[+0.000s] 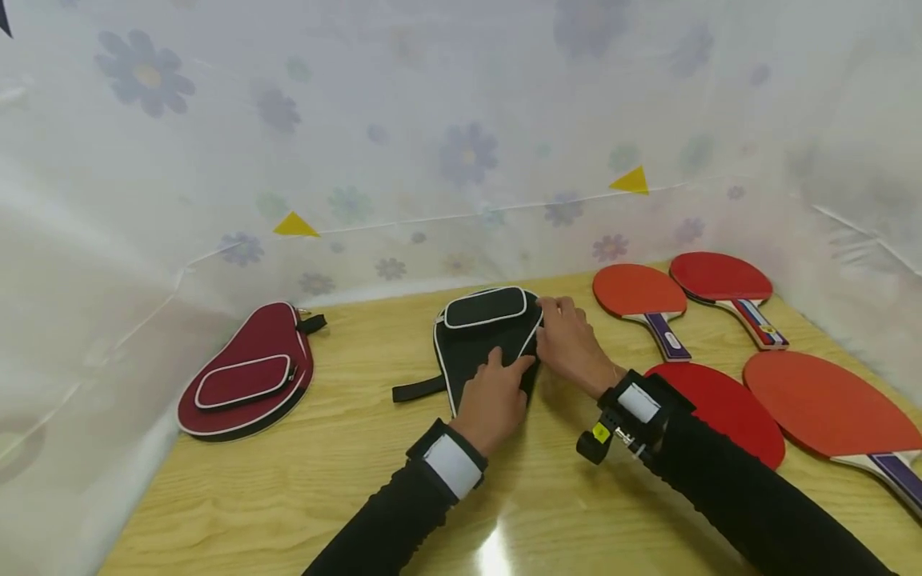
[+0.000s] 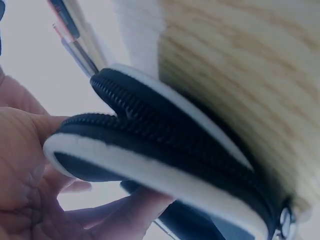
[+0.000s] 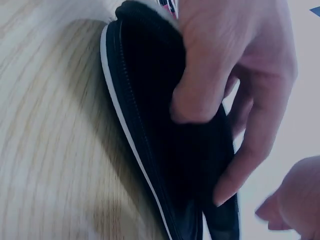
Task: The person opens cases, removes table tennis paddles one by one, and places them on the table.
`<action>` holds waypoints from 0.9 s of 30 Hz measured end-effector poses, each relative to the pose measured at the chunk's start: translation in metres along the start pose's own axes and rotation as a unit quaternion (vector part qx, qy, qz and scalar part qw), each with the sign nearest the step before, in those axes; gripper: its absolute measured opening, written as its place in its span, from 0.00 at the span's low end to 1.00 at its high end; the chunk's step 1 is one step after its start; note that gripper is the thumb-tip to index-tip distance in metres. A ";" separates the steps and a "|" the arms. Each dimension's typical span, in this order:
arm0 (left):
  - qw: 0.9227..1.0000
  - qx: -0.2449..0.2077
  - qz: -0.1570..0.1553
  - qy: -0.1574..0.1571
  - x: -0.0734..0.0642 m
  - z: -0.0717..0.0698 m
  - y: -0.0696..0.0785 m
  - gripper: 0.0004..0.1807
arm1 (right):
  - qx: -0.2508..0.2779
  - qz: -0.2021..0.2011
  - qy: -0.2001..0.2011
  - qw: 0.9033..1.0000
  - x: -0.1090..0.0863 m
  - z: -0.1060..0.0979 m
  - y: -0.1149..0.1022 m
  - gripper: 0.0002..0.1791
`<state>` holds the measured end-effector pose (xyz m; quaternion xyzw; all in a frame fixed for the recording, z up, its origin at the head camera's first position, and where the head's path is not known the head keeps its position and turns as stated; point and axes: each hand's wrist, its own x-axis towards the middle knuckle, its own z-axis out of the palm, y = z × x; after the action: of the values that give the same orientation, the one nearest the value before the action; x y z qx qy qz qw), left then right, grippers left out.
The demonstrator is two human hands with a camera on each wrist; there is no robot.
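Observation:
A black table tennis bat case (image 1: 461, 348) with white piping lies on the table, its front pocket at the far end and a strap sticking out to the left. Along its right side the zip is undone, and the zip teeth (image 2: 170, 142) show in the left wrist view. My right hand (image 1: 572, 344) pinches the front panel near the far right edge, with the thumb inside the opening and the other fingers outside. Lower down, my left hand (image 1: 493, 404) holds the same edge, thumb at the zip side and fingers on the front panel. The case's inside (image 3: 155, 100) looks dark.
A maroon bat case (image 1: 245, 380) lies at the left. On the right are an orange bat (image 1: 637, 290), a red bat (image 1: 720, 276), another red bat (image 1: 727, 408) partly under my right forearm, and a larger orange bat (image 1: 828, 404). A flowered sheet (image 1: 432, 160) hangs behind the table.

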<state>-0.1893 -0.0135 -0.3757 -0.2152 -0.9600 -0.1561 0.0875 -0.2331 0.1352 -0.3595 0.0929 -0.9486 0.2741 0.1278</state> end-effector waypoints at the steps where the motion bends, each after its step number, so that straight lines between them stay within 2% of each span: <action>1: 1.000 0.009 0.003 0.001 0.000 0.001 0.001 0.23 | 0.008 -0.005 -0.009 1.000 0.001 0.001 -0.001 0.26; 7: 0.998 0.066 0.018 0.015 -0.001 0.006 0.005 0.19 | 0.023 -0.041 -0.069 0.997 0.001 0.007 -0.003 0.29; 13: 0.993 0.114 0.029 0.017 -0.004 0.011 0.007 0.14 | -0.009 -0.076 -0.119 0.990 0.008 0.012 0.000 0.29; 18: 0.990 0.125 0.056 0.024 -0.008 0.013 0.004 0.10 | -0.031 -0.086 -0.145 0.985 0.010 0.014 0.001 0.27; 24: 0.989 0.128 0.066 0.001 -0.012 0.012 0.002 0.17 | -0.063 -0.097 -0.178 0.977 0.010 0.017 0.001 0.23; 27: 0.987 0.145 0.068 -0.005 -0.013 0.013 0.003 0.17 | -0.077 -0.107 -0.190 0.973 0.010 0.019 0.003 0.21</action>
<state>-0.1777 -0.0119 -0.3905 -0.2662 -0.9559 -0.0082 0.1239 -0.2472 0.1265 -0.3732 0.2339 -0.9584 0.1623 -0.0192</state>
